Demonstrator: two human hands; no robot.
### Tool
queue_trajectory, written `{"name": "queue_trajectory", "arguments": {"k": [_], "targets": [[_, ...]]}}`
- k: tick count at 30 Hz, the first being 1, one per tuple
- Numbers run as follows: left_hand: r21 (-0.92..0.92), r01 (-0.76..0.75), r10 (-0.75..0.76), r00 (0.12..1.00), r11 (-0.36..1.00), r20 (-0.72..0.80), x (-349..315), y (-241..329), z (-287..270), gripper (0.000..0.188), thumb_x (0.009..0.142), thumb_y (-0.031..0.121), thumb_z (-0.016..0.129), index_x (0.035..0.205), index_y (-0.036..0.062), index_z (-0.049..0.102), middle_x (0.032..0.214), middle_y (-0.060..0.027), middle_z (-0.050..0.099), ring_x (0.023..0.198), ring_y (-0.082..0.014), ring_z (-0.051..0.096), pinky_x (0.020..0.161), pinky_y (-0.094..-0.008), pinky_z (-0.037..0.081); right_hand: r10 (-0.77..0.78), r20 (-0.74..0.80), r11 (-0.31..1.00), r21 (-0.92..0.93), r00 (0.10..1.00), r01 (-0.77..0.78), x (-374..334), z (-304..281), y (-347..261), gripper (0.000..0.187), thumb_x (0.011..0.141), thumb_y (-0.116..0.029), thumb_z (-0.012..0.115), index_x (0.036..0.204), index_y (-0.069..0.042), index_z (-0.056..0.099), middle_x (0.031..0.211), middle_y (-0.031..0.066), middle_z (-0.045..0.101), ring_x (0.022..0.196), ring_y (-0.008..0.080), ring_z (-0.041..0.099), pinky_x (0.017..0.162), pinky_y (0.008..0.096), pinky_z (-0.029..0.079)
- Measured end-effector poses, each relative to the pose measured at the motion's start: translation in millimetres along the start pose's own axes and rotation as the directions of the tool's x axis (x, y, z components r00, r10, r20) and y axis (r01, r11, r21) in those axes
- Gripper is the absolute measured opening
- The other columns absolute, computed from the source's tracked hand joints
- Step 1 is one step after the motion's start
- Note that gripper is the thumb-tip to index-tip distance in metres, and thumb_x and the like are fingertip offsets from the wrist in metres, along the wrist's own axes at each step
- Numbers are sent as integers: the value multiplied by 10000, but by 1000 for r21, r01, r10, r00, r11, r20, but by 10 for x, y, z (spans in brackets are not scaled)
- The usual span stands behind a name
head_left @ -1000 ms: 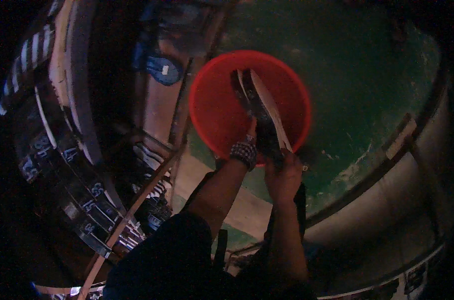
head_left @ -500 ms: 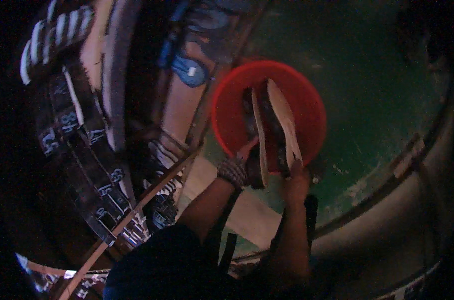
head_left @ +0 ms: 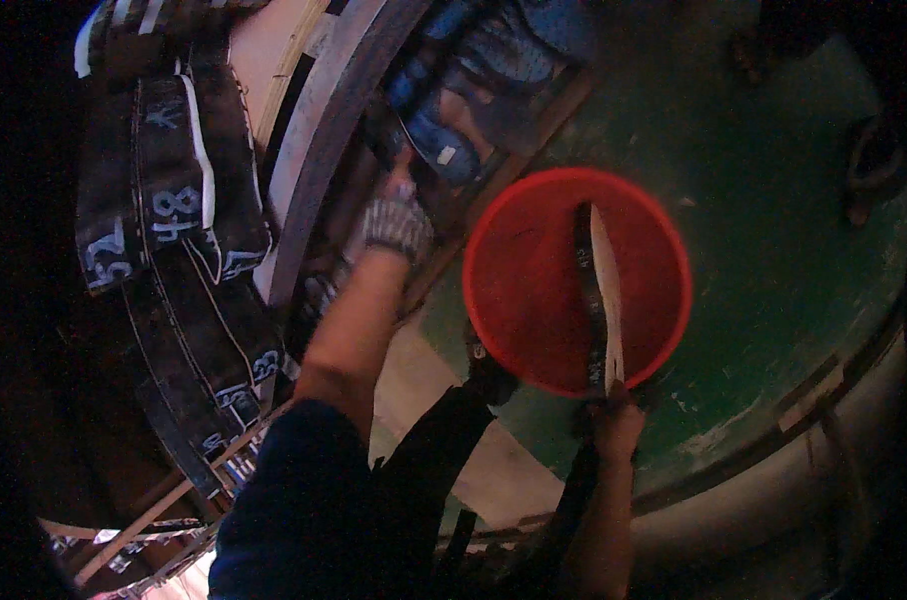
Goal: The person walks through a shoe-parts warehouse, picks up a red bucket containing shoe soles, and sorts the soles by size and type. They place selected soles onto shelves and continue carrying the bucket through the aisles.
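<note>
My right hand (head_left: pixel 619 425) is closed round the near end of a long shoe sole (head_left: pixel 607 290), dark with marks on one side and a pale face on the other. It stands on edge over a round red tub (head_left: pixel 477 310). Off to the left, my left hand (head_left: pixel 399 215), in a striped fingerless glove, reaches over a low bench beside blue shoe-shaped pieces (head_left: pixel 444 145). Its fingers pinch the edge of a second dark sole (head_left: pixel 382 138), dim and partly hidden by the hand.
Left of the bench hang dark strips (head_left: pixel 164 180) with white chalk marks, beside a curved grey rail (head_left: pixel 329 100). Green floor (head_left: pixel 764 260) surrounds the tub. Dark shoes or feet (head_left: pixel 869 170) show at the far right. A slanting wooden bar (head_left: pixel 134 535) crosses the lower left.
My left hand has moved from over the tub to the bench on the left, taking one sole along. My right hand keeps the other sole, turned more on edge. The view has shifted.
</note>
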State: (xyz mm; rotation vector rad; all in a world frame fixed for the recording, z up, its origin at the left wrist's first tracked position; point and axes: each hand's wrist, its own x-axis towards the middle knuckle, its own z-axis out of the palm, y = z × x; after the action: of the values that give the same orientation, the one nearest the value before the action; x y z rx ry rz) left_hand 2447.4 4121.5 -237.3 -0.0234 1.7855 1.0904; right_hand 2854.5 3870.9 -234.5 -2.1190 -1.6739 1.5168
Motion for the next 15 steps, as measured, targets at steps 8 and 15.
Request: {"name": "queue_trajectory", "arguments": {"k": [8,15], "targets": [[944,278,350,879,175,-324,794,137,322,849,847,575,562,1433,22,296,1457,-199,331,1267,-369,433,1013,-431,415,160,77,986,22,984,-163,-7,-101,-158,411,752,-140,719,1119,-2,596,976,211,650,871,347,650,738,392,508],[841,-523,798,562,140,217,-321,-1567,-142,691,883,351,612,1412,12,325,1384,-211,406,1237,-365,437,1036,-442,377,-40,-173,991,117,984,61,-80,103,47,514,688,-110,770,1162,-37,582,986,189,651,929,365,632,787,392,507]]}}
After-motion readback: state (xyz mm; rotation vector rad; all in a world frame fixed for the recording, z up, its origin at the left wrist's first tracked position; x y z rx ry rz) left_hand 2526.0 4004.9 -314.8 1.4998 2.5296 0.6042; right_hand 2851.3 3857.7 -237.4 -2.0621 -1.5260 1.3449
